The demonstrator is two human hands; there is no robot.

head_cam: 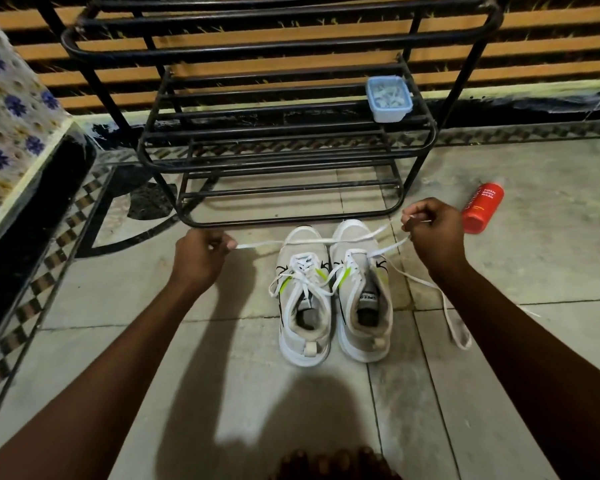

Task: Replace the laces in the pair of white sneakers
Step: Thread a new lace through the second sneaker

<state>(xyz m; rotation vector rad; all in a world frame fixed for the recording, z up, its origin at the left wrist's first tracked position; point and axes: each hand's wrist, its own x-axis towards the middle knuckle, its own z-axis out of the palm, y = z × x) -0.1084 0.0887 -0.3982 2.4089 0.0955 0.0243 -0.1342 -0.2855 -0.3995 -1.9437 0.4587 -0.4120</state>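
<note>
Two white sneakers stand side by side on the tiled floor, toes pointing away from me: the left sneaker (303, 306) and the right sneaker (362, 296). A white lace (312, 241) is stretched taut above their toes between my hands. My left hand (201, 254) pinches its left end. My right hand (432, 230) grips the other end, along with a lace that runs down to the right sneaker's eyelets. A loose lace end (454, 327) loops on the floor to the right. The left sneaker is laced, with slack ends hanging.
A black metal shoe rack (284, 133) stands just behind the sneakers, with a small blue plastic box (388, 98) on its shelf. A red bottle (483, 207) lies on the floor to the right. A cloth-covered furniture edge (18, 133) is at the left.
</note>
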